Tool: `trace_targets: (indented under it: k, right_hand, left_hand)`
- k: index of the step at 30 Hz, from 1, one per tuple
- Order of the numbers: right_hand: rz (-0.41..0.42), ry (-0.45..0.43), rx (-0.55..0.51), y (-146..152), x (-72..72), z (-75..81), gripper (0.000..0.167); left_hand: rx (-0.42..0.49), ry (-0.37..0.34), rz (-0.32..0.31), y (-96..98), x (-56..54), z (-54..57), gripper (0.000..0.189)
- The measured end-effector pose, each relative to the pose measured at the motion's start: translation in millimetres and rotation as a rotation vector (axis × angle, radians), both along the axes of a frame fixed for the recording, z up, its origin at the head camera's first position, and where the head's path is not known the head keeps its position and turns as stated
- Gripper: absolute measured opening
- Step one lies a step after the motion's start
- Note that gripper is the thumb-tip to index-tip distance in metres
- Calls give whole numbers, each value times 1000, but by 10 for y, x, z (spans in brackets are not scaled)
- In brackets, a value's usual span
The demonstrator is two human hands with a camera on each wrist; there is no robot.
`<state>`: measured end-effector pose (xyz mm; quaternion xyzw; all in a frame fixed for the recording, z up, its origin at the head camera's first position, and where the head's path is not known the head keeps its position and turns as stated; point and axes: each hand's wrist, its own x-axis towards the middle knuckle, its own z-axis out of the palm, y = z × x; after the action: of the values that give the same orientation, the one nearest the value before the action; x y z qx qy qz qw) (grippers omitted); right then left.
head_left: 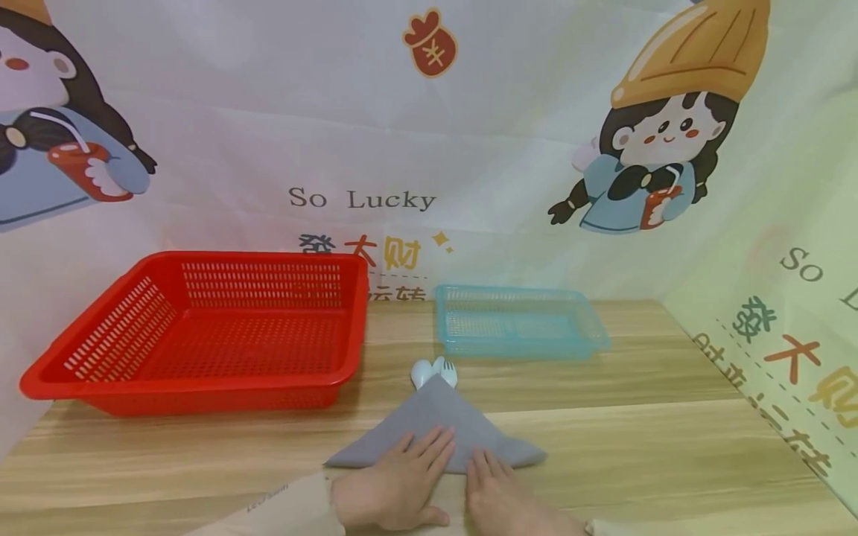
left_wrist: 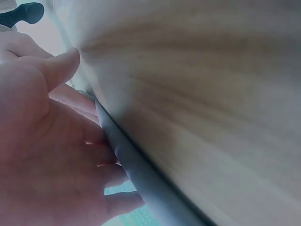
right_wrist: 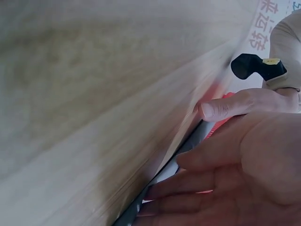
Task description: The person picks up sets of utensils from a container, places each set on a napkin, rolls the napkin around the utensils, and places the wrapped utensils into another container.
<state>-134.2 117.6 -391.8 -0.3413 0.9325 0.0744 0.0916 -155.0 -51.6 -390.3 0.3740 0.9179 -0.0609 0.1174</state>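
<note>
A grey cloth napkin [head_left: 439, 417], folded into a triangle, lies on the wooden table with its point toward the back. From under that point stick out the heads of a white spoon [head_left: 421, 372] and a white fork [head_left: 447, 370]; their handles are hidden. My left hand [head_left: 402, 480] rests with straight fingers on the napkin's front left part. Beside it, my right hand [head_left: 499, 491] touches the front edge with its fingertips. In both wrist views the fingers of the left hand [left_wrist: 61, 141] and right hand [right_wrist: 225, 165] lie extended on the cloth.
A large red plastic basket [head_left: 201, 385] stands at the back left. A smaller light-blue basket [head_left: 516, 350] sits at the back, right of the middle. Behind the wooden table [head_left: 637, 447] hangs a printed white cloth [head_left: 509, 186], which also borders its right side.
</note>
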Motion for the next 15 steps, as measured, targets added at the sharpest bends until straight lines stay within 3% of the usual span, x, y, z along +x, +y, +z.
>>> trace_targets:
  k: [7,11,15]
  right_hand:
    - [-95,97,-80,-32,29,22,73]
    - [-149,152,-21,-121,32,32,59]
    - [-215,96,68,-199,13,-5,56]
  left_hand:
    - [10,-19,16,-9,0,2,79]
    - [21,-8,8,-21,0,-12,78]
    - [23,-9,-2,-12,-5,-15,78]
